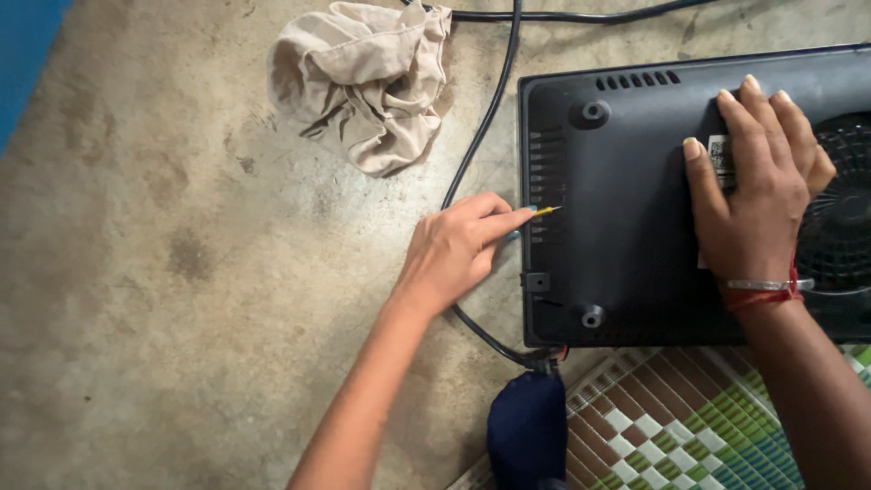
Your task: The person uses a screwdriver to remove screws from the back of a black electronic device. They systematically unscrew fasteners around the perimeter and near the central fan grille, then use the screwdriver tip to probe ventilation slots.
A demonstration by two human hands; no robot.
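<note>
So the black appliance (635, 227) is flipped underside-up on the concrete floor (163, 272), partly over a woven mat (689, 426), vent slots, round feet and a fan grille showing. Right hand (758, 195) lies flat and open on the base, pinning it down. Left hand (454, 249) is closed around a thin screwdriver (546, 210), tip at the left-edge slots. Looks like the unscrewing stage; next move needs the tip seated square. Black cord (481, 136) and crumpled rag (367, 82) sit nearby.

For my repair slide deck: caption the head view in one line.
Left hand points a thin yellow-tipped tool at the vents of an upturned black appliance steadied by the right hand.
</note>
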